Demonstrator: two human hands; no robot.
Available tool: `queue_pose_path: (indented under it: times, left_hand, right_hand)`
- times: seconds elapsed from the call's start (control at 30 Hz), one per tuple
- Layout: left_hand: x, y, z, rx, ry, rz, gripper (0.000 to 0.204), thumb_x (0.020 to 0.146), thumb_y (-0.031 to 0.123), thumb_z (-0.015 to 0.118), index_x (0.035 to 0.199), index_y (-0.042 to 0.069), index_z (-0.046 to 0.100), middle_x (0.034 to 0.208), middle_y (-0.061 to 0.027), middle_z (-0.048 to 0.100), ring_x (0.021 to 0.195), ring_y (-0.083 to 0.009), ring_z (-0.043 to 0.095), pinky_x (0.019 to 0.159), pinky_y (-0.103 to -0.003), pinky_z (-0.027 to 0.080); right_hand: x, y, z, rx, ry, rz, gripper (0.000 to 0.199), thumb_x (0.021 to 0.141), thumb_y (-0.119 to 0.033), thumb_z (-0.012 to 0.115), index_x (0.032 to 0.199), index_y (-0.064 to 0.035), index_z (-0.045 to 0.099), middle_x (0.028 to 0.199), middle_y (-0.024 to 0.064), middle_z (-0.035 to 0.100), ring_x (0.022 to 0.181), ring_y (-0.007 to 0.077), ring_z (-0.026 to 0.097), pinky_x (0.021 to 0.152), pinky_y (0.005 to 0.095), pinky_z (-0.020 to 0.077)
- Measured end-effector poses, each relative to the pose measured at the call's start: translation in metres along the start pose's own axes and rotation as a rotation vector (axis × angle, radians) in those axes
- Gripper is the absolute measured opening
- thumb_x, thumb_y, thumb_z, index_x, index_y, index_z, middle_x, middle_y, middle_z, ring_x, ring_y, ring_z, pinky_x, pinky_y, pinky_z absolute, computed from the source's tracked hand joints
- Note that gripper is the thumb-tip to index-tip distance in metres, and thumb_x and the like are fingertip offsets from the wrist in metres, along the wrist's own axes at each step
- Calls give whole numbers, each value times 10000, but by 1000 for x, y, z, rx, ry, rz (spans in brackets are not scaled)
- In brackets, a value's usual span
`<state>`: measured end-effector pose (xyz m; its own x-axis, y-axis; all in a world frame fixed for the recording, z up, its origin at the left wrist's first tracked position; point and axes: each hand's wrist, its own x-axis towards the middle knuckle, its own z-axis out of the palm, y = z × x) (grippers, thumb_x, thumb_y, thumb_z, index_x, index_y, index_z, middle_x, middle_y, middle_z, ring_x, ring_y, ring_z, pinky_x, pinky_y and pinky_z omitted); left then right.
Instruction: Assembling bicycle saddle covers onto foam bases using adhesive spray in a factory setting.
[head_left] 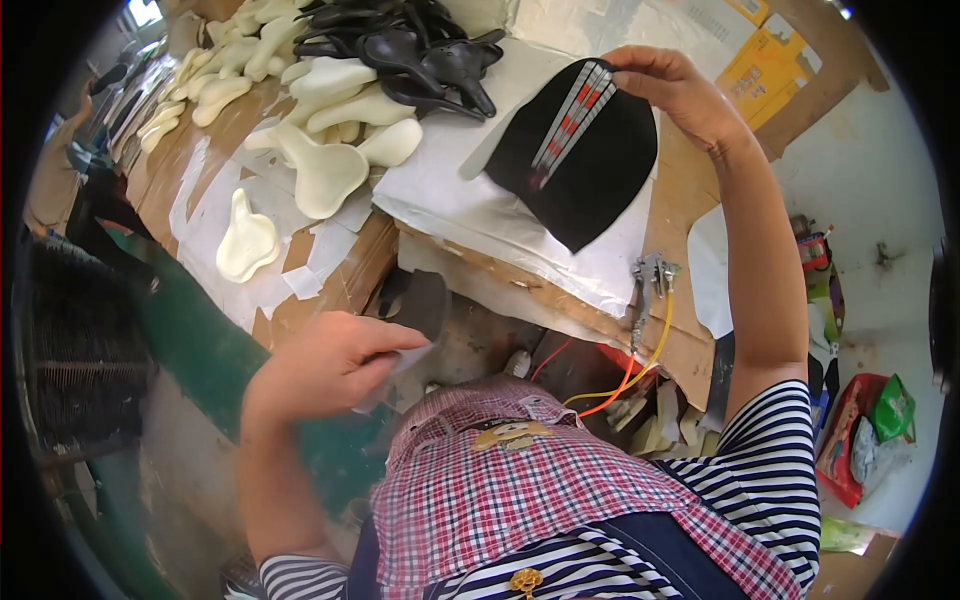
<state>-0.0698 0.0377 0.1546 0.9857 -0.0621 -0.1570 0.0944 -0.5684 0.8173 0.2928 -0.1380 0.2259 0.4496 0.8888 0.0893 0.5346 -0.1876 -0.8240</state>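
My right hand (673, 92) pinches the far edge of a black saddle-shaped cover (590, 165) with a grey and red striped band down its middle. The cover lies flat on white paper (460, 205) on the workbench. My left hand (325, 362) hangs below the bench edge, its fingers closed on a small pale scrap next to a dark flat piece (420, 300) under the bench. Cream foam saddle pads (325, 165) and black plastic saddle shells (415, 50) are piled at the far left of the bench.
A metal air tool (648, 285) with yellow and orange hoses hangs from the bench's front edge. Cardboard sheets (775, 60) lie at the far right. Bags and packets (870, 430) sit on the floor at right. A single cream pad (246, 240) lies apart.
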Motion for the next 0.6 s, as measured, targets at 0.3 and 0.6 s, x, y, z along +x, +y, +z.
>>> queue_pose_path:
  times: [0.3,0.6]
  left_hand:
    - [-7,28,20,70,67,233,231,774,40,561,1000,31,605,799,-145,624,714,-302,603,629,-351,466]
    - [-10,38,48,81,878,-112,250,844,42,554,1082,-2,490,665,-29,545,584,-86,467,532,-247,380]
  right_hand:
    - [-6,-61,134,-127,-451,-311,202,830,-61,565,1014,8,609,902,50,635,837,99,557,772,255,460]
    - [-29,-78,174,25,-596,-469,203,786,-58,561,969,0,626,835,126,633,743,173,579,684,307,462]
